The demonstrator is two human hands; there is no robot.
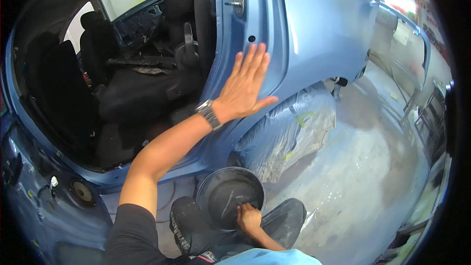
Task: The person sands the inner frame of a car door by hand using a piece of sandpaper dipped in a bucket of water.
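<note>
My left hand [245, 86], with a metal watch [209, 114] at the wrist, lies flat on the blue door jamb [274, 34] of a car. Its fingers are stretched out and point away from me, below the metal door striker [238, 3] and a small dark hole. Between my knees stands a black bucket [208, 186], its inside dark and its contents not clear. My right hand [249, 218] is over the near right part of the bucket with its fingers curled closed. Whatever it may hold is hidden.
The car's open doorway on the left shows black seats [142, 93]. A detached-looking or opened blue door panel with a speaker [82, 194] lies at lower left. Plastic sheeting [289, 132] covers the wheel. A metal frame stands at far right on the grey floor [353, 167].
</note>
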